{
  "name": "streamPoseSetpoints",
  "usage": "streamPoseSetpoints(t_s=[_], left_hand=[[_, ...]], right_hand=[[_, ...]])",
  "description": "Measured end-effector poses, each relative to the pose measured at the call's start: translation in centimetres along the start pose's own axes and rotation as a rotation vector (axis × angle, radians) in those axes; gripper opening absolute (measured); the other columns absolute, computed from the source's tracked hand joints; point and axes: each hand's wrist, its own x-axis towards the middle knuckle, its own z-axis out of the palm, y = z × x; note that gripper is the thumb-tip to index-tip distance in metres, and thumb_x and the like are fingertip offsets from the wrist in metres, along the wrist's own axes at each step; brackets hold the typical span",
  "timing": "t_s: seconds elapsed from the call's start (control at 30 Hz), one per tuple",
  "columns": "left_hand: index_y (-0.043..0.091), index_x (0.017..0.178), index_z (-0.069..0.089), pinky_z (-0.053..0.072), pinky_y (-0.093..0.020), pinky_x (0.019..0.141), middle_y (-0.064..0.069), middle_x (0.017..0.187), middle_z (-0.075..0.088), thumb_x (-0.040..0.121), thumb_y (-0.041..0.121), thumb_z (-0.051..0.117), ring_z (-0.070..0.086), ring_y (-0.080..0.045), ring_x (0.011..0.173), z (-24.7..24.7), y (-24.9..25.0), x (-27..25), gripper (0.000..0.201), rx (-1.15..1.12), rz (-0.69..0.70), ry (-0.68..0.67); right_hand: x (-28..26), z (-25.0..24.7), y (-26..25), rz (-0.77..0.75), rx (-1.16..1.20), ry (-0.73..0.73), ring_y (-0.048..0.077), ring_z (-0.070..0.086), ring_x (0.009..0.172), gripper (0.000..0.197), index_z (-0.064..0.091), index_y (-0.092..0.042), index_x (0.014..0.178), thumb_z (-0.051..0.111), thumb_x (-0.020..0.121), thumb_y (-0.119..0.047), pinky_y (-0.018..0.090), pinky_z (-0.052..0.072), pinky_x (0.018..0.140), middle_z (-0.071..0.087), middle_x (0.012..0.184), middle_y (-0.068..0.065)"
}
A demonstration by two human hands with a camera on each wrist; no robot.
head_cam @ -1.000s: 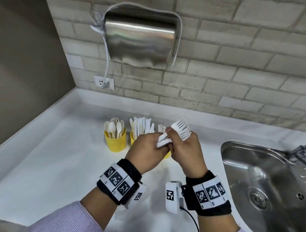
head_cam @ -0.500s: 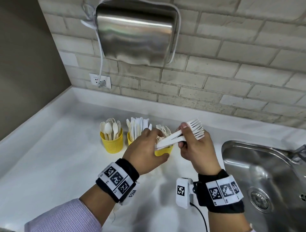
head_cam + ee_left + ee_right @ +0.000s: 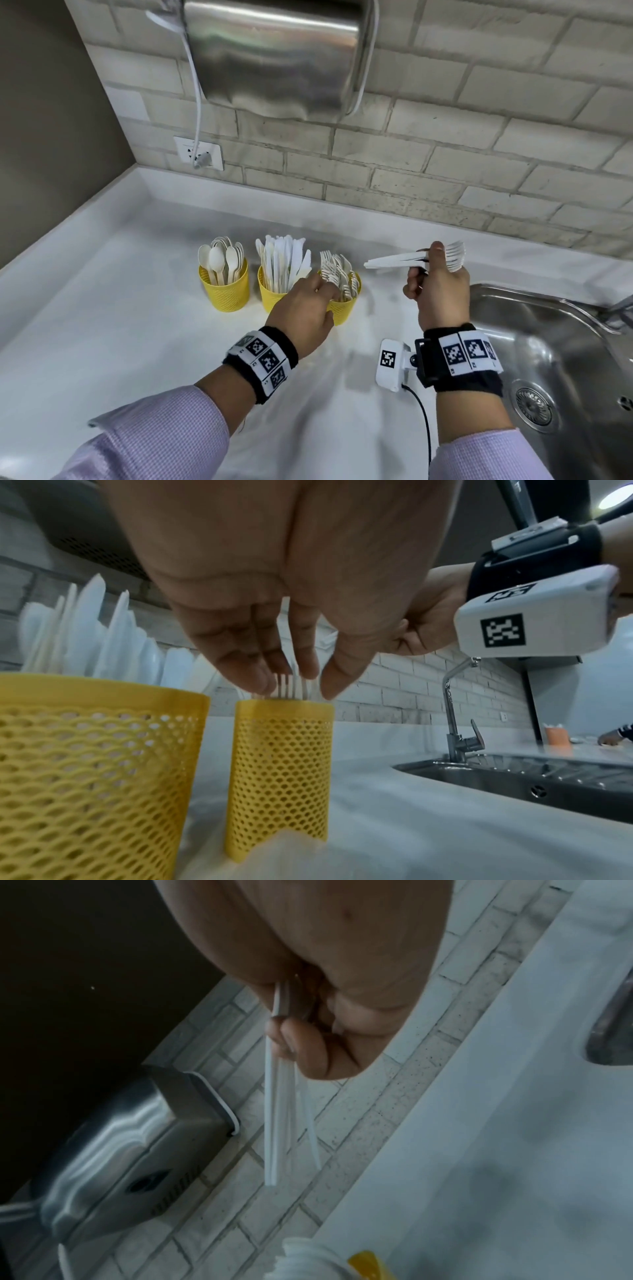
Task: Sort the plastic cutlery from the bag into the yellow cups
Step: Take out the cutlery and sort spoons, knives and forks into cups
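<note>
Three yellow mesh cups stand in a row on the white counter: a spoon cup [image 3: 224,291], a knife cup [image 3: 272,296] and a fork cup [image 3: 344,308] [image 3: 281,764]. My left hand [image 3: 327,289] [image 3: 294,688] reaches down over the fork cup, fingers nearly straight, fingertips touching the tines of the forks standing in it. To the right and higher, my right hand [image 3: 428,263] [image 3: 291,1031] grips a bundle of white forks [image 3: 394,263] [image 3: 277,1123] held level, with the tines pointing right. No bag is in view.
A steel sink [image 3: 548,342] with a tap [image 3: 452,723] lies right of the hands. A steel hand dryer [image 3: 274,54] hangs on the brick wall above the cups, its cable plugged into a socket [image 3: 198,152]. A dark wall closes the left side.
My left hand has let go of the fork bundle and dropped left onto the fork cup. The right hand has carried the bundle right and turned it level.
</note>
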Motion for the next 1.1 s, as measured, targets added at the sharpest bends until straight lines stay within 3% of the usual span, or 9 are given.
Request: streamPoseSetpoints(t_s=[0.1, 0.27, 0.4, 0.57, 0.73, 0.83, 0.9, 1.0, 1.1], left_hand=[[0.017, 0.109, 0.066, 0.055, -0.045, 0.074, -0.004, 0.108, 0.055, 0.083, 0.002, 0.060, 0.057, -0.028, 0.095, 0.4, -0.4, 0.4, 0.031, -0.012, 0.015, 0.052], [0.014, 0.094, 0.068, 0.054, -0.041, 0.069, -0.002, 0.100, 0.059, 0.080, 0.000, 0.062, 0.058, -0.028, 0.088, 0.3, -0.8, 0.6, 0.020, -0.019, 0.070, 0.086], [0.013, 0.092, 0.068, 0.053, -0.037, 0.071, -0.001, 0.099, 0.060, 0.081, 0.001, 0.062, 0.058, -0.026, 0.089, 0.1, -0.8, 0.6, 0.018, -0.045, 0.070, 0.087], [0.014, 0.092, 0.069, 0.051, -0.033, 0.072, -0.001, 0.099, 0.061, 0.081, 0.002, 0.062, 0.060, -0.025, 0.089, 0.1, -1.0, 0.6, 0.017, -0.053, 0.068, 0.090], [0.014, 0.093, 0.070, 0.047, -0.028, 0.072, -0.001, 0.098, 0.060, 0.082, 0.003, 0.063, 0.060, -0.024, 0.089, 0.1, -0.9, 0.6, 0.017, -0.059, 0.053, 0.085], [0.014, 0.092, 0.070, 0.046, -0.028, 0.072, -0.001, 0.097, 0.060, 0.081, 0.003, 0.064, 0.060, -0.024, 0.088, 0.0, -1.0, 0.6, 0.017, -0.060, 0.054, 0.082], [0.014, 0.093, 0.070, 0.049, -0.030, 0.072, -0.001, 0.098, 0.060, 0.081, 0.003, 0.064, 0.060, -0.024, 0.088, 0.0, -1.0, 0.6, 0.017, -0.057, 0.053, 0.076], [0.014, 0.095, 0.070, 0.049, -0.031, 0.072, -0.001, 0.099, 0.060, 0.082, 0.004, 0.064, 0.060, -0.024, 0.089, -0.1, -1.0, 0.6, 0.017, -0.052, 0.047, 0.064], [0.014, 0.096, 0.070, 0.050, -0.031, 0.072, -0.001, 0.101, 0.060, 0.083, 0.004, 0.063, 0.061, -0.024, 0.088, -0.1, -1.0, 0.7, 0.018, -0.062, 0.046, 0.057]], right_hand=[[0.5, 0.7, 0.8, -0.005, -0.037, -0.016, 0.020, 0.041, 0.042, 0.032, 0.057, -0.013, 0.082, 0.049, 0.106, -0.032, 0.027, 0.035, 0.045, 0.054, 0.059, 0.008], [1.3, 1.9, 2.5, 0.141, 0.082, 0.010, 0.020, 0.039, 0.042, 0.028, 0.055, -0.010, 0.085, 0.050, 0.106, -0.028, 0.026, 0.037, 0.045, 0.053, 0.058, 0.010], [1.5, 2.1, 4.3, 0.265, 0.173, 0.049, 0.021, 0.042, 0.043, 0.029, 0.055, -0.006, 0.086, 0.049, 0.106, -0.025, 0.027, 0.041, 0.046, 0.052, 0.056, 0.011], [1.8, 1.5, 5.8, 0.300, 0.174, 0.094, 0.021, 0.045, 0.044, 0.027, 0.054, -0.009, 0.086, 0.049, 0.106, -0.026, 0.025, 0.041, 0.044, 0.052, 0.054, 0.009], [1.8, 1.5, 6.0, 0.190, 0.018, 0.088, 0.022, 0.043, 0.041, 0.028, 0.054, -0.009, 0.085, 0.048, 0.105, -0.028, 0.030, 0.043, 0.047, 0.055, 0.060, 0.012], [1.7, 1.9, 5.9, 0.077, -0.110, 0.062, 0.021, 0.052, 0.043, 0.027, 0.056, -0.013, 0.085, 0.048, 0.105, -0.029, 0.036, 0.054, 0.052, 0.058, 0.063, 0.008], [1.6, 2.1, 5.9, 0.005, -0.188, 0.049, 0.019, 0.062, 0.051, 0.026, 0.059, -0.013, 0.088, 0.049, 0.105, -0.030, 0.039, 0.060, 0.059, 0.064, 0.072, 0.007], [1.5, 2.6, 6.1, -0.084, -0.319, 0.000, 0.026, 0.072, 0.068, 0.027, 0.061, -0.007, 0.099, 0.049, 0.106, -0.031, 0.028, 0.060, 0.058, 0.068, 0.087, 0.009], [1.5, 3.3, 6.6, -0.199, -0.446, -0.059, 0.033, 0.073, 0.074, 0.032, 0.059, -0.011, 0.096, 0.049, 0.102, -0.041, 0.042, 0.062, 0.070, 0.069, 0.085, 0.008]])
